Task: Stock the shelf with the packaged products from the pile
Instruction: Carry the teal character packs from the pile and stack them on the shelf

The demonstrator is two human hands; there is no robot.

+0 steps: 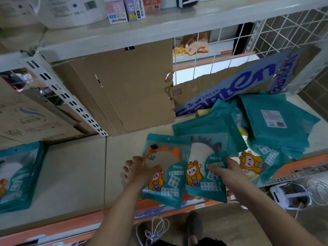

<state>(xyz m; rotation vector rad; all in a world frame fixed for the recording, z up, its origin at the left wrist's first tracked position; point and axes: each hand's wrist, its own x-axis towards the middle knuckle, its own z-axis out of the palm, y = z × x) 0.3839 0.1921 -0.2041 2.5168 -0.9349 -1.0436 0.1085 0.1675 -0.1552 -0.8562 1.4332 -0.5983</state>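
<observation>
Two teal packets with a cartoon child in yellow lie side by side at the front of the beige shelf point(76, 167). My left hand point(140, 170) grips the left packet point(166, 153), the one with an orange bib behind its window. My right hand point(225, 167) holds the right packet point(200, 167) by its lower right part. Behind and to the right lies the pile of teal packets point(262, 125), several overlapping, one back-side up with a white label. One more teal packet point(19, 174) stands at the far left of the shelf.
Brown cardboard boxes point(131, 86) fill the back of the shelf; a flattened blue-printed carton point(236, 86) leans behind the pile. A white upright post point(67, 98) divides the bays. Above runs a shelf with small boxes point(124, 9). A white appliance point(291, 196) and cords lie on the floor.
</observation>
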